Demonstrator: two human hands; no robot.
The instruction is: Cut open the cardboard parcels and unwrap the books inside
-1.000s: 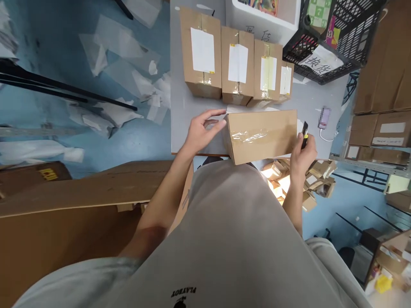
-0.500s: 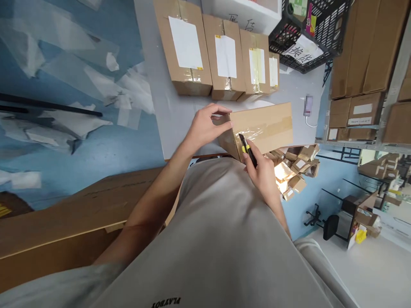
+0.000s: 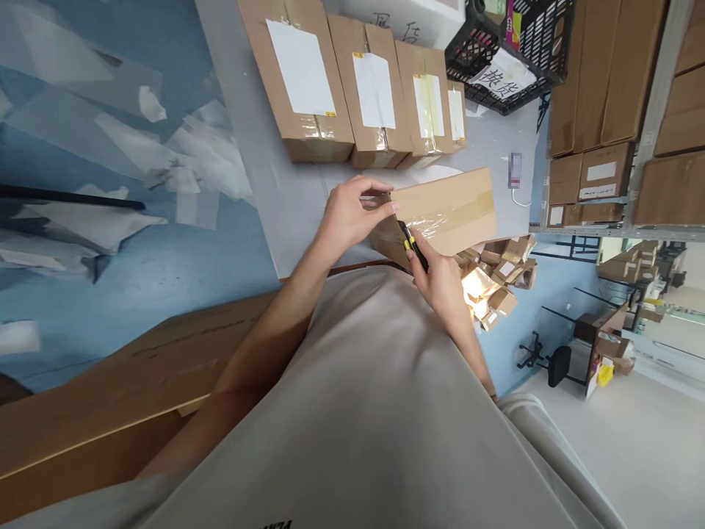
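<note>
A brown cardboard box (image 3: 457, 209) with clear tape along its side lies at the table's front edge, close to my body. My left hand (image 3: 352, 209) grips the box's left end, thumb on the near side and fingers over the far edge. In my right hand (image 3: 438, 275) is a black and yellow utility knife (image 3: 414, 246). Its tip is at the box's left edge, just below my left thumb; whether the blade cuts into the tape I cannot tell.
Several taped boxes with white labels (image 3: 374, 92) stand in a row behind, beside a black plastic crate (image 3: 507, 59) and a white bin (image 3: 407, 18). A phone (image 3: 515, 170) on a cable lies right on the grey table (image 3: 247, 132). Cartons (image 3: 501, 275) are heaped on the floor.
The knife has moved left, from the taped side to the box's left edge. My left hand keeps its hold on the box. The whole view has shifted slightly.
</note>
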